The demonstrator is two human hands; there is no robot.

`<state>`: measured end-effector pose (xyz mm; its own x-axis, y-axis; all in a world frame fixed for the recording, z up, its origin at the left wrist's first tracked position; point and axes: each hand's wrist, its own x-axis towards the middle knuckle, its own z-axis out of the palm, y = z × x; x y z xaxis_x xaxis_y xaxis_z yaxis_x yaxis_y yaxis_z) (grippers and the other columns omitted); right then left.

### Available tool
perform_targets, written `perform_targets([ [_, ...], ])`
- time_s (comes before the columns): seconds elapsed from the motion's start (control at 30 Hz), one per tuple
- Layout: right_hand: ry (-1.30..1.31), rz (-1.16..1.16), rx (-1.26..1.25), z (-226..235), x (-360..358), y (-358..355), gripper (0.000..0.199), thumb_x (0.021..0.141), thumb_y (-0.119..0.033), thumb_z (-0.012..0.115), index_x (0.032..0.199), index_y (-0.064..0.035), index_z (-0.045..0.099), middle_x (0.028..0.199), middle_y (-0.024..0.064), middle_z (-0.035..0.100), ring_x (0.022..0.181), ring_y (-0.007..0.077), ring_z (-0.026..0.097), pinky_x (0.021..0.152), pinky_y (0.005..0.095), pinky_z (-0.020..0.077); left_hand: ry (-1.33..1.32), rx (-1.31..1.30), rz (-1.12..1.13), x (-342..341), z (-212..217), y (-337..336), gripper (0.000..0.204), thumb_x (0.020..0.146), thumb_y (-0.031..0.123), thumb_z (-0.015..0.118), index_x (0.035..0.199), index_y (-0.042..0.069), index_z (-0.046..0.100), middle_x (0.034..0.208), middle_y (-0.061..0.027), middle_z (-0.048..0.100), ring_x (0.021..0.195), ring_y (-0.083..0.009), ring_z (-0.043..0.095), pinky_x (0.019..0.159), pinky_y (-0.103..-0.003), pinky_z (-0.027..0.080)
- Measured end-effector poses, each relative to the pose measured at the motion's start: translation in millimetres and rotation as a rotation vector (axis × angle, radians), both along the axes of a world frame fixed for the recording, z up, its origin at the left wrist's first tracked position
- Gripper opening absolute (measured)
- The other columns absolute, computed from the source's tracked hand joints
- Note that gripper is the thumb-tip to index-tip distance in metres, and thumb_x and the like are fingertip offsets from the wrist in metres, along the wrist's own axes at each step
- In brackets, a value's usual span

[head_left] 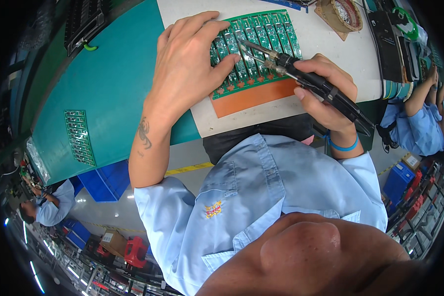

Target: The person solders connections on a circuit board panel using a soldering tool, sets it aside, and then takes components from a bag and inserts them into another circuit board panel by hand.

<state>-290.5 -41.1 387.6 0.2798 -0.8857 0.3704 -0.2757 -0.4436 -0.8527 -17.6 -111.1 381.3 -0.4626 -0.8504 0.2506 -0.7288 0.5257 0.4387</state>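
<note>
A green circuit board panel [283, 42], made up of several narrow strips, lies on an orange-brown board [261, 101] atop a white sheet. My left hand [190, 64] rests over the panel's left part, thumb and forefinger spread apart and touching it. In my right hand [328, 89] is a black soldering iron [320, 84], held like a pen. A thin metal guide runs beside its tip. The tip points left and reaches the panel near my left fingers; whether it touches a joint is too small to tell.
A second circuit board panel [79, 137] lies on the green mat [116, 103] to the left. A round tip-cleaning holder [344, 15] stands at the far right. Black equipment [387, 47] lines the right edge. A blue bin [105, 180] sits below the table. Co-workers appear at both sides.
</note>
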Motion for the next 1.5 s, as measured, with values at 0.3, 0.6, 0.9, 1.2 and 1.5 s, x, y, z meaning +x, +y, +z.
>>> perform_targets([
  [0.3, -0.011, -0.004, -0.019, 5.6, -0.7, 8.1, 0.046, 0.070, 0.004, 0.075, 0.116, 0.0035, 0.073, 0.095, 0.0132, 0.076, 0.074, 0.0197, 0.061, 0.069, 0.0281, 0.0494, -0.003, -0.023, 0.005, 1.5, -3.8, -1.0, 0.048, 0.081, 0.026, 0.086, 0.124, 0.008, 0.075, 0.139, -0.0065, 0.068, 0.128, -0.0272, 0.062, 0.116, -0.048, 0.040],
  [0.6, 0.008, 0.022, -0.011, 3.2, 7.5, 7.9, 0.045, 0.073, 0.001, 0.076, 0.117, 0.0053, 0.071, 0.091, 0.0144, 0.071, 0.074, 0.0214, 0.057, 0.069, 0.0310, 0.0452, -0.019, -0.030, -0.008, 10.1, 3.8, -0.7, 0.049, 0.080, 0.025, 0.087, 0.124, 0.009, 0.076, 0.138, -0.0055, 0.069, 0.127, -0.0271, 0.062, 0.117, -0.051, 0.040],
  [0.9, 0.027, 0.032, 0.022, -3.1, 14.1, 0.3, 0.042, 0.074, 0.000, 0.076, 0.116, 0.0039, 0.072, 0.092, 0.0136, 0.072, 0.075, 0.0211, 0.058, 0.070, 0.0307, 0.0461, -0.047, 0.002, 0.031, 12.9, 4.8, 1.6, 0.049, 0.077, 0.023, 0.089, 0.123, 0.009, 0.077, 0.137, -0.0056, 0.069, 0.126, -0.0269, 0.063, 0.117, -0.052, 0.040],
  [1.2, 0.044, 0.029, 0.078, 1.5, 15.4, -0.6, 0.042, 0.074, 0.000, 0.076, 0.116, 0.0041, 0.072, 0.091, 0.0135, 0.072, 0.075, 0.0211, 0.059, 0.070, 0.0304, 0.0465, -0.057, -0.022, 0.041, 13.1, 4.7, 2.8, 0.045, 0.077, 0.023, 0.089, 0.119, 0.010, 0.080, 0.137, -0.0058, 0.070, 0.127, -0.0264, 0.063, 0.117, -0.052, 0.041],
  [1.5, 0.023, 0.018, -0.002, 6.7, 10.4, 8.0, 0.044, 0.074, 0.001, 0.076, 0.118, 0.0055, 0.071, 0.089, 0.0139, 0.070, 0.074, 0.0210, 0.057, 0.069, 0.0304, 0.0452, -0.082, 0.019, 0.066, 12.6, 5.6, 1.7, 0.047, 0.079, 0.027, 0.089, 0.122, 0.011, 0.080, 0.136, -0.0061, 0.070, 0.127, -0.0265, 0.063, 0.116, -0.051, 0.042],
])
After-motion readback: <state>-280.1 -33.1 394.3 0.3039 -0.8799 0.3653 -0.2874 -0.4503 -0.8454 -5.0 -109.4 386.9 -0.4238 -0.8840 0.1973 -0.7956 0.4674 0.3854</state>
